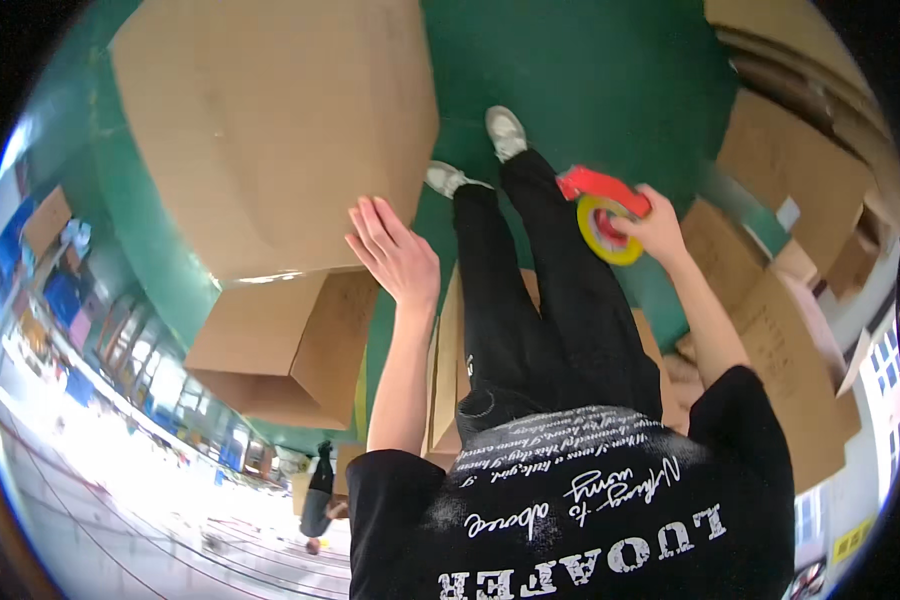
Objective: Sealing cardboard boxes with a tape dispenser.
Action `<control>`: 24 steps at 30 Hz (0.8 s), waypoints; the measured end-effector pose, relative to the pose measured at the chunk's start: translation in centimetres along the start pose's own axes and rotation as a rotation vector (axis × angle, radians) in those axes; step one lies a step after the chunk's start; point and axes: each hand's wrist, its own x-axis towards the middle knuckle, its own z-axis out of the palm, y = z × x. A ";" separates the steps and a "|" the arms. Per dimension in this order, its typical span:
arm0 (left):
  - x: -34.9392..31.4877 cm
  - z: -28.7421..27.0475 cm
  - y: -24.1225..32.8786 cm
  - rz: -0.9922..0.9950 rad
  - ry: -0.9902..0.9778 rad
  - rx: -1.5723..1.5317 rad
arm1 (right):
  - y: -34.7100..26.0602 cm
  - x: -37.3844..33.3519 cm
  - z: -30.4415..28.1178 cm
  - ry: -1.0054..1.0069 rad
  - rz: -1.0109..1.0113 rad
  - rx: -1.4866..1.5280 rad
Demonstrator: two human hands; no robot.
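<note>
Grasping one red tape dispenser (610, 188) with one yellow roll (586, 234) in the right hand (658, 228) at two o'clock, holding the left hand (402, 262) flat and free over one large carton (270, 130) at ten, cannot tell if touching.

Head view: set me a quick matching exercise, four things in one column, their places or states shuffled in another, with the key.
1. Red handheld tape dispenser
2. Large brown cardboard box
3. Bare left hand
4. Light-coloured shoes

A. At the ends of the black trouser legs
B. Held in the bare right hand
C. Fingers extended, gripping nothing
D. Upper left of the picture

Pairs: 1-B, 2-D, 3-C, 4-A
</note>
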 end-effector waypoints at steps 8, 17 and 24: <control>-10.9 2.0 -12.0 -0.040 0.063 0.197 | -7.7 -1.6 1.0 -0.407 0.458 0.964; -13.3 2.8 -1.2 -0.898 0.406 -0.697 | -16.7 -0.5 3.6 -0.868 0.532 1.021; -9.1 4.9 0.2 -1.455 0.690 -1.463 | -30.1 1.6 9.8 -0.909 0.200 0.826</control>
